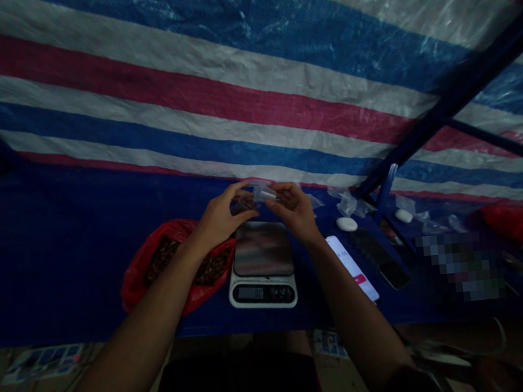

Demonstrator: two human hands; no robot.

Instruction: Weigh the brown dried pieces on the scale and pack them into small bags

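My left hand (pixel 221 217) and my right hand (pixel 294 211) are raised together above the far end of a digital kitchen scale (pixel 263 288). Both hands pinch a small clear plastic bag (pixel 264 193) between their fingers. Something dark brown (pixel 244 204) shows inside its lower part, close to my left fingers, but the dim light hides what it is. Below my left forearm, a red plastic bag (pixel 171 267) lies open, filled with brown pieces (pixel 163 261). The scale's steel top and lit display face me, and its reading is too small to read.
A phone with a lit white screen (pixel 351 267) and a dark phone (pixel 381 258) lie to the right. Beyond them are two white round objects (pixel 346 224), loose clear bags (pixel 348 203), and a red item (pixel 514 224). A pixelated patch (pixel 462 266) hides part of the blue table cover.
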